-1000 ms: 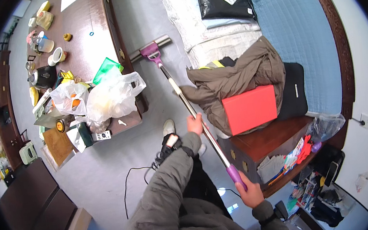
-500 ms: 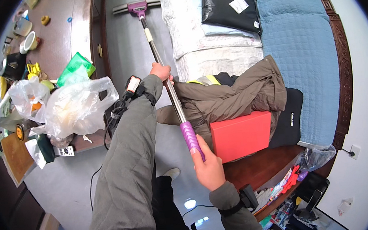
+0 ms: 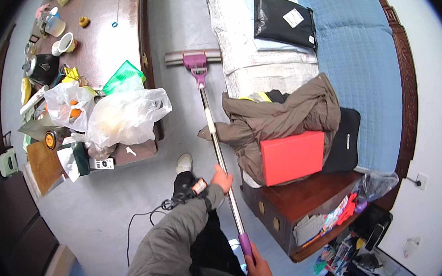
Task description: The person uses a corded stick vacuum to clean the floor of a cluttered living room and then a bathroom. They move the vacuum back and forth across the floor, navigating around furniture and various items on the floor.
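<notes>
I hold a sponge mop [image 3: 211,123] with a purple head, a steel pole and a purple end grip. Its wide head [image 3: 194,59] rests on the grey floor between the table and the bed. My left hand [image 3: 222,179] is closed around the middle of the pole. Lower down, my right hand [image 3: 259,264] grips the purple handle [image 3: 245,244]. To the right of the pole a brown jacket [image 3: 282,113] lies on the bed, one sleeve hanging toward the pole. A red box [image 3: 293,157] sits on the jacket.
A cluttered table [image 3: 110,42] at left carries plastic bags [image 3: 125,115], cups and a remote control [image 3: 101,164]. The bed [image 3: 355,66] at right holds a black parcel [image 3: 284,20]. A wooden cabinet [image 3: 291,205] stands at its near end. A black cable [image 3: 129,232] trails beside my left arm.
The mop head has come back toward me along the floor. Both my hands have drawn nearer my body, still on the mop. My view has shifted, showing more of the cabinet.
</notes>
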`<state>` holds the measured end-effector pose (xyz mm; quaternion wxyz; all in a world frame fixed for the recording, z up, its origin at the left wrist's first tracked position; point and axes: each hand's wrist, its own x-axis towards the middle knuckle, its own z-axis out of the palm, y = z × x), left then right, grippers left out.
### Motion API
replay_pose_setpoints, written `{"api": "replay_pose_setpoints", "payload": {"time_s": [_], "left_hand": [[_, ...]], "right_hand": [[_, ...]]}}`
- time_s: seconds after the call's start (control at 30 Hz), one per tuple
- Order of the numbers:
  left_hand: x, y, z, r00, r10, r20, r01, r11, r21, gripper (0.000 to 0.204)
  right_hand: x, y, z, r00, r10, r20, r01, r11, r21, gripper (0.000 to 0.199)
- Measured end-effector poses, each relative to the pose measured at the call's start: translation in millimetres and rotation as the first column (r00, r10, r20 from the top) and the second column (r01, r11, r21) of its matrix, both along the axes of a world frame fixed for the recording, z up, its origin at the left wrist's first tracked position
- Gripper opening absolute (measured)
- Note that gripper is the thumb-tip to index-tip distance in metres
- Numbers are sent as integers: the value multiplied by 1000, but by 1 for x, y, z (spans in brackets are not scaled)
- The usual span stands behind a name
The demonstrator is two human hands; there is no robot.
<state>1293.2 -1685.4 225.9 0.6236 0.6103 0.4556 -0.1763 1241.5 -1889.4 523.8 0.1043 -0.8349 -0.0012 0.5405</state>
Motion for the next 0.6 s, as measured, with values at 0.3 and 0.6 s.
{"api": "replay_pose_setpoints", "payload": {"time_s": [0.3, 0.6], "left_hand": [[-104, -117, 97, 965, -116, -234, 15, 919, -394, 45], [-41, -70, 74, 846, 509, -158, -517, 712, -475, 29]], "right_hand": [[-94, -103, 95, 995, -101, -27, 92, 967, -238, 54], [-55, -67, 66, 966, 85, 245, -59, 992, -113, 49]]}}
